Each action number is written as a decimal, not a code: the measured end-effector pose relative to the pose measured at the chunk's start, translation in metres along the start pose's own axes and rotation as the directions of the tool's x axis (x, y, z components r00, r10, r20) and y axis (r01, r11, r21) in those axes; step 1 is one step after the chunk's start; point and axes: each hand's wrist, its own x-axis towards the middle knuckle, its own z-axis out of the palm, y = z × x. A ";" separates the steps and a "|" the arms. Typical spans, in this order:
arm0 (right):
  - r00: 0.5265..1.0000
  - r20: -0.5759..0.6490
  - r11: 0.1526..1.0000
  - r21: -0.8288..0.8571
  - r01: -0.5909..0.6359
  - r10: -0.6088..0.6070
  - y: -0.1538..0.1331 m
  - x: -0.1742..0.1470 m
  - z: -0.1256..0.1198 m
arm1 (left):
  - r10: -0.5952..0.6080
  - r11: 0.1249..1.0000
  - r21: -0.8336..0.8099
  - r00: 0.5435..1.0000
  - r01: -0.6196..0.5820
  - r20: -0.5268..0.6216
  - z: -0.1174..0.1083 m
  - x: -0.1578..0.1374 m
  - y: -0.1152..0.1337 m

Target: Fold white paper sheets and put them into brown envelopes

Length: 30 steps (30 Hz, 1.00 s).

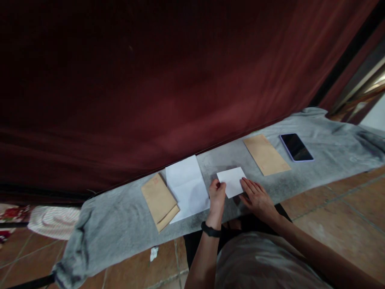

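Note:
A small white rectangle of paper, seemingly folded (231,181), is held between my two hands just above the grey cloth. My left hand (217,194), with a black band on its wrist, pinches the paper's left edge between thumb and fingers. On the right edge, my right hand (255,196) has its fingers over the top and its thumb beneath. Left of my hands lie white sheets of paper (186,186) with a crease across them. Beside these sheets are brown envelopes (158,196), partly over their edge. Another brown envelope (266,154) lies to the right.
A phone (297,147) in a pale purple case lies at the right. The narrow surface is covered by a grey cloth (120,224). Behind it hangs a dark red curtain (168,100). A crumpled white scrap (154,253) lies on the tiled floor (135,269).

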 end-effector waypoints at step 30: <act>0.858 0.240 0.755 0.407 -0.514 0.455 0.046 0.017 0.005 | 0.096 0.955 0.280 0.995 -0.098 0.019 -0.013 0.002 -0.026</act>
